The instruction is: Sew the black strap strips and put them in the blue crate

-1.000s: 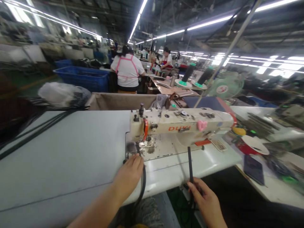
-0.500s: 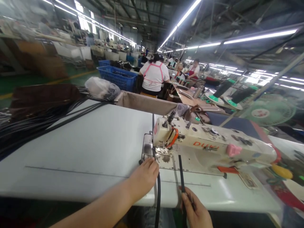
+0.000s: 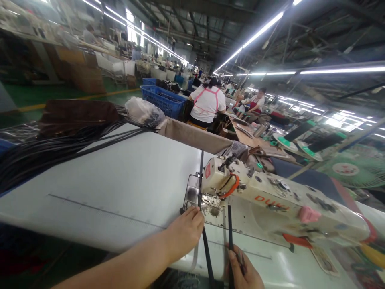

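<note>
A long black strap runs under the needle area of a white sewing machine and hangs over the table's front edge. My left hand is closed on this strap just in front of the presser foot, its fingertips pressed together. To the right, my right hand grips a second narrow black strap, whose free end points up toward the machine bed. A small dark object also shows among the right fingers, too unclear to name.
Many black straps lie heaped at the table's left, beside a brown cloth bundle and a plastic bag. Beyond the table are a blue crate and a seated co-worker. A green fan stands right.
The camera view has tilted and swung left, so the scene sits farther right and lower. Both hands keep their holds on the straps, with little visible motion against the machine.
</note>
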The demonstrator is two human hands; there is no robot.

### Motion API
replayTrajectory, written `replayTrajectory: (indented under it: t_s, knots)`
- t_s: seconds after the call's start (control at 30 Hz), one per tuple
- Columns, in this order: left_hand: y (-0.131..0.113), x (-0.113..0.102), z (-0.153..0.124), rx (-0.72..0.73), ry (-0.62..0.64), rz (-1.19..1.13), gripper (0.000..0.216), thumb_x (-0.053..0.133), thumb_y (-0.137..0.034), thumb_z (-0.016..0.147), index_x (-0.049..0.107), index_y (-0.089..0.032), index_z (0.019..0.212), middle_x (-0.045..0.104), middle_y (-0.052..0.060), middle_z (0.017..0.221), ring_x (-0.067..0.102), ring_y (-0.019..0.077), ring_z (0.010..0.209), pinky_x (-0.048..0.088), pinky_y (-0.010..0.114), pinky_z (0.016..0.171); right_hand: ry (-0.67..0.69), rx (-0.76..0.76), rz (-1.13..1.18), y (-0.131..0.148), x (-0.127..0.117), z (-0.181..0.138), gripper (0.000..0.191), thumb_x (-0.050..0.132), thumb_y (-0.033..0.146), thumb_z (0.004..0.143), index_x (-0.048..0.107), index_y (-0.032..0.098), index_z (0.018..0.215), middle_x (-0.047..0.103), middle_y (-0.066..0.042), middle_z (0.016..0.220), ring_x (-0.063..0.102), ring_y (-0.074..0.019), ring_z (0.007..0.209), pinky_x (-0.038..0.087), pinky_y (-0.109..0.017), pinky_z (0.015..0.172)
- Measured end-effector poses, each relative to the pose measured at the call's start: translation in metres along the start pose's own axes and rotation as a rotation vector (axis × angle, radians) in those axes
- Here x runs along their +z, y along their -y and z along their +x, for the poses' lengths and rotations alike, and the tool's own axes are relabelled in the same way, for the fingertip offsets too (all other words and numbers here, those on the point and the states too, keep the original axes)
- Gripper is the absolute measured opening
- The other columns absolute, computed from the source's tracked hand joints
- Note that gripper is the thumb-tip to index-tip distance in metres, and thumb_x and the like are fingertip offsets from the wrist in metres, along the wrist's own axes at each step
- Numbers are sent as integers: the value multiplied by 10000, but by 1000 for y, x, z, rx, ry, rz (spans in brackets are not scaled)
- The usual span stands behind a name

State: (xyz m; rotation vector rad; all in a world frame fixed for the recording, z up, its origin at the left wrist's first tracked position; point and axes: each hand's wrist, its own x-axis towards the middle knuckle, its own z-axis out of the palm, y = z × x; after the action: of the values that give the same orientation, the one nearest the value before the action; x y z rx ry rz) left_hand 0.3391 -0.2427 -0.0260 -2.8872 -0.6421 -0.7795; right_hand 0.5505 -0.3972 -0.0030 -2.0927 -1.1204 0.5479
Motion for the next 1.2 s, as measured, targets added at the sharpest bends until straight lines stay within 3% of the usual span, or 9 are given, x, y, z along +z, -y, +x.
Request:
replayTrajectory:
  t_s: [0.53,1.2]
  knots:
    - [0,-14,7,-5,-34,3,282,575,-120,957,634,-76,1229,700,127,1167,687,273,1137,485,389,1113,-29,44,-29,1,2,-2,581,579,687,868,811,198,1079,814,-106,1116,747,-306,1119,602,-323,942]
    - [4,-7,-1,-54,-35,-34,271,526,-48,952,683,-71,1172,730,161,1197,677,265,1196,443,433,1186,-47,26,0,27,2,-11,590,575,688,884,814,178,1058,820,-126,1041,761,-307,1038,609,-355,920]
